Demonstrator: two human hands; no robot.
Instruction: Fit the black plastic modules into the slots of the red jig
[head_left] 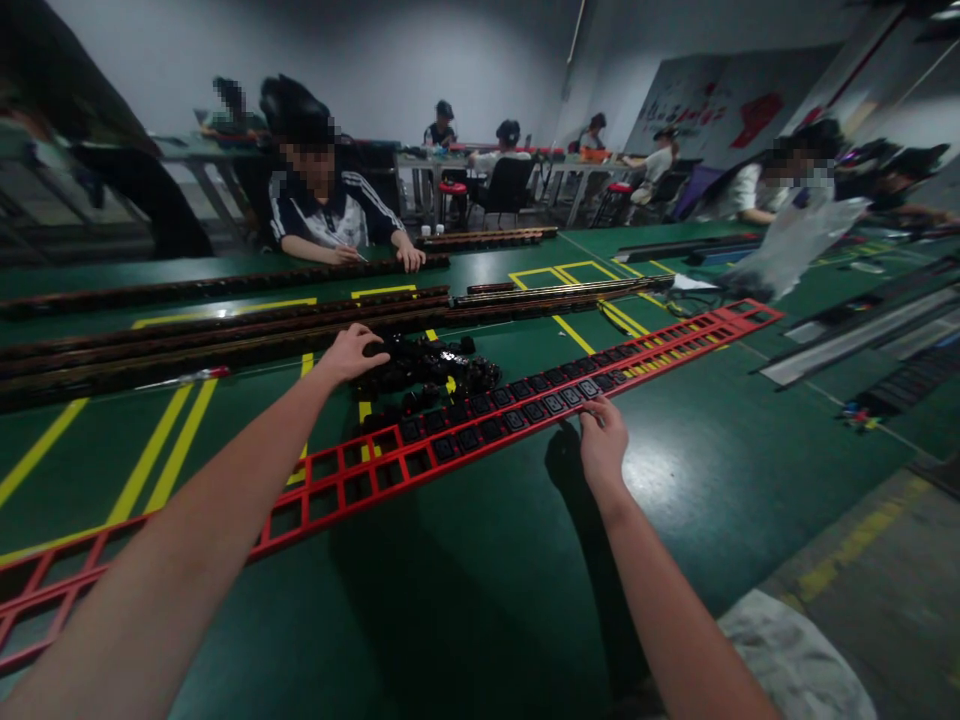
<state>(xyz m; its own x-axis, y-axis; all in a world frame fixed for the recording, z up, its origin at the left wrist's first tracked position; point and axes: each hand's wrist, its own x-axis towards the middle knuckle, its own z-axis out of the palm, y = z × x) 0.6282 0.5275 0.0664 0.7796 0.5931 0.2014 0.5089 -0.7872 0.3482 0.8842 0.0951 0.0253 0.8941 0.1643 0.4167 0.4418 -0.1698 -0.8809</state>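
Observation:
A long red grid frame (352, 510) lies slantwise across the green table, with two rows of compartments. Black square parts (512, 420) fill its middle compartments, while those on the left are bare. Beyond the frame lies a loose heap of small black parts (442, 365). My left hand (352, 353) reaches to the heap's left end, thumb and fingers apart; I make out nothing held. At the frame's near edge, my right hand (604, 435) has its fingers curled together against the rim, beside the square parts. Its fingertips are partly hidden.
Long dark strips (225, 330) lie across the table beyond the heap. Yellow tape lines (172, 440) mark the green tabletop (480, 600). A co-worker (330, 205) sits opposite, hands on another strip. A clear plastic bag (802, 240) stands at the back right.

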